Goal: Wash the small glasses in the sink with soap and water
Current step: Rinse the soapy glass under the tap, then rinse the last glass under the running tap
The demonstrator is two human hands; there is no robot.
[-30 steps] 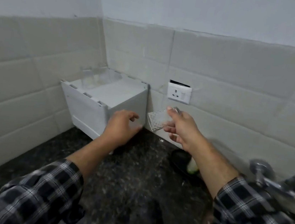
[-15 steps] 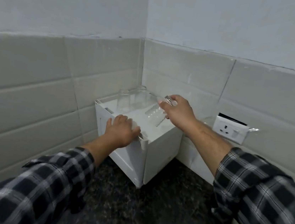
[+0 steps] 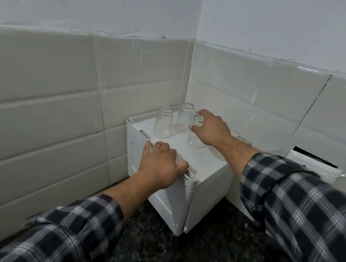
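Dark speckled stone counter [image 3: 207, 254] lies nearest. The left hand [image 3: 163, 168] is clamped on the near rim of the white plastic box [image 3: 204, 191], fingers curled over the edge. A second ago it was only reaching toward the box's side. I read this as a steadying hold.

Beyond that grip and a little to its right is the right hand [image 3: 209, 128], thumb and fingers wrapped round the held glass [image 3: 195, 135].

- A second ago the glass was in the air, off near the wall socket [image 3: 313, 167].
- Half a second ago it was tilted over the box.
- Now its lower end stands on the box top.
- Mouth up or down: cannot tell.
- The fingers have not let go.

Just left of the right-hand grip stands the left glass [image 3: 164, 122], and behind the grip the corner glass [image 3: 185, 117]. Both are close to the held one; whether they touch it is unclear. Grey wall tiles [image 3: 41, 93] lie farthest.

Judgement: this glass looks finished and parked with the other two. The sink is out of view, so what remains unwashed is unknown. Release comes next, gently, since the neighbours stand close.
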